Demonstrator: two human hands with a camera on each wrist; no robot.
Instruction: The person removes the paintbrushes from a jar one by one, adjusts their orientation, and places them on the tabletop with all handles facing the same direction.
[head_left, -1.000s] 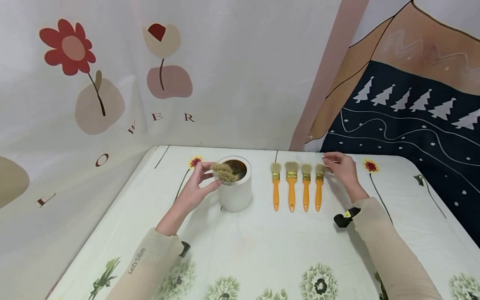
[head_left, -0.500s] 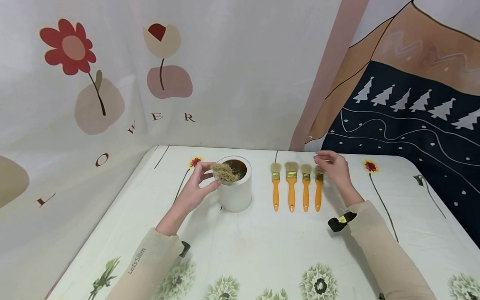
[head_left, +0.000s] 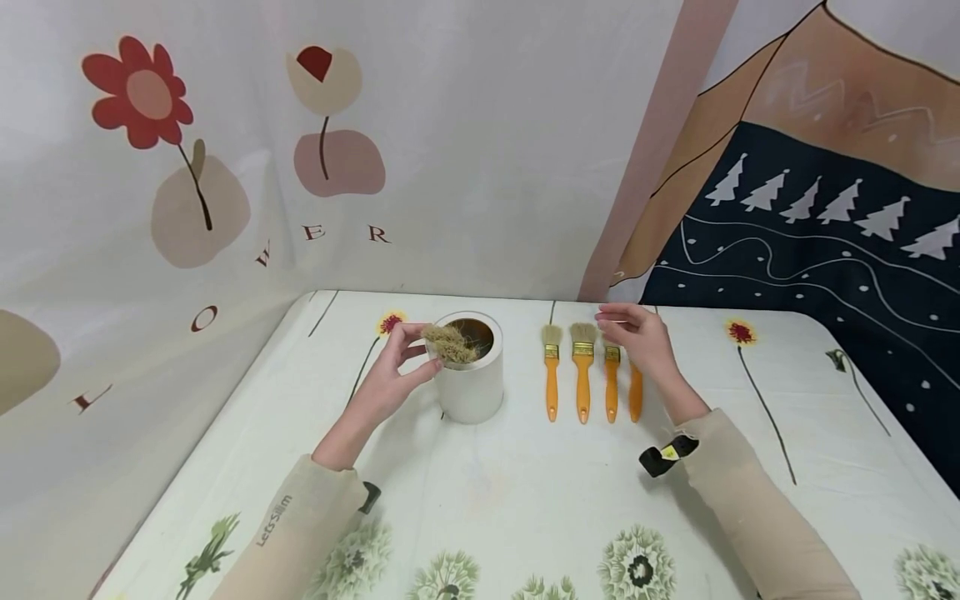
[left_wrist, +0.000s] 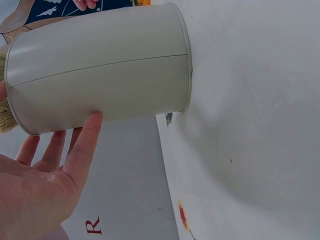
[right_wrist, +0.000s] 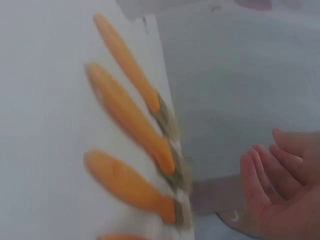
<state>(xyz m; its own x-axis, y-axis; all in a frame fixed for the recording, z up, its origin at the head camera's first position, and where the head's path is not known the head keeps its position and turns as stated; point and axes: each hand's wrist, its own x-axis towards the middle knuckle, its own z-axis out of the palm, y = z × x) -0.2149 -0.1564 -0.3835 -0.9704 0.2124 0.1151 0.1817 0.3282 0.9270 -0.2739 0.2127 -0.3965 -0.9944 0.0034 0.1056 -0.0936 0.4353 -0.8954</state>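
A white cylindrical can (head_left: 471,392) stands upright on the table. A tan-green tuft of fibres (head_left: 450,344) lies at its open top on the left side, over a dark inside. My left hand (head_left: 386,379) holds the can near the rim; in the left wrist view its fingertips touch the can's wall (left_wrist: 100,65). Several paintbrushes with orange handles (head_left: 552,392) lie in a row to the right. My right hand (head_left: 641,337) hovers over the bristle ends of the two rightmost, fingers loosely bent and holding nothing. It hides most of the rightmost brush's (head_left: 636,396) head.
A white tablecloth (head_left: 510,500) with printed flowers covers the table. Its far edge runs just behind the brushes and can. Printed curtains (head_left: 480,167) hang behind and to the left. Black straps (head_left: 667,456) with small devices sit at my wrists.
My right hand has moved left, from beside the rightmost brush to above the bristles of the two rightmost. The left hand, can and brushes have stayed put.
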